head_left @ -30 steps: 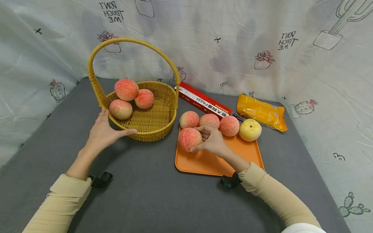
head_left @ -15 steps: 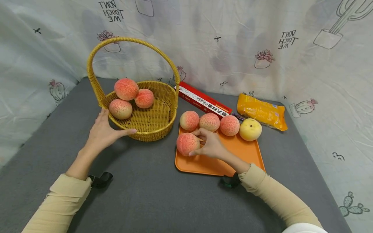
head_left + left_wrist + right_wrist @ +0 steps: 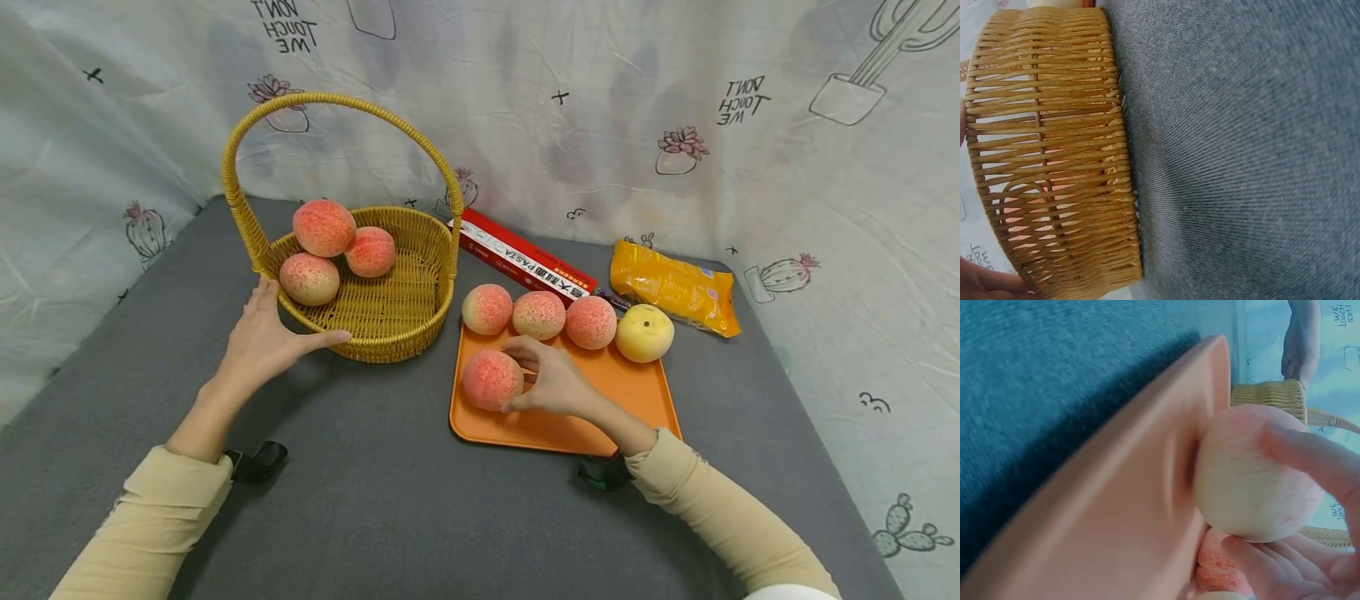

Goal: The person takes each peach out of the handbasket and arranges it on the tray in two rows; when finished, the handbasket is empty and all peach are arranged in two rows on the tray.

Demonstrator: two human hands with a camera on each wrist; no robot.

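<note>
My right hand (image 3: pixel 551 379) holds a pink-red peach (image 3: pixel 492 380) low over the left part of the orange tray (image 3: pixel 480 429), thumb and fingers around its right side. In the right wrist view the peach (image 3: pixel 1254 478) shows a pale underside, with the thumb lying on it. My left hand (image 3: pixel 262 342) is spread against the near left side of the yellow wicker basket (image 3: pixel 390 352), thumb along the front rim and straight fingers by the handle's base. Three peaches (image 3: pixel 310 279) lie in the basket's left half. The woven wall (image 3: pixel 1054 144) fills the left of the left wrist view.
Along the tray's far edge sit three peaches (image 3: pixel 538 315) and a yellow round fruit (image 3: pixel 645 333) with a dark stem spot. Behind them lie a red and white pasta box (image 3: pixel 525 262) and an orange-yellow packet (image 3: pixel 671 287). A printed curtain (image 3: pixel 570 150) hangs behind the grey table.
The peach in my right hand has moved nearer to me, away from the row, and turned a little. My left hand and the basket have stayed in place.
</note>
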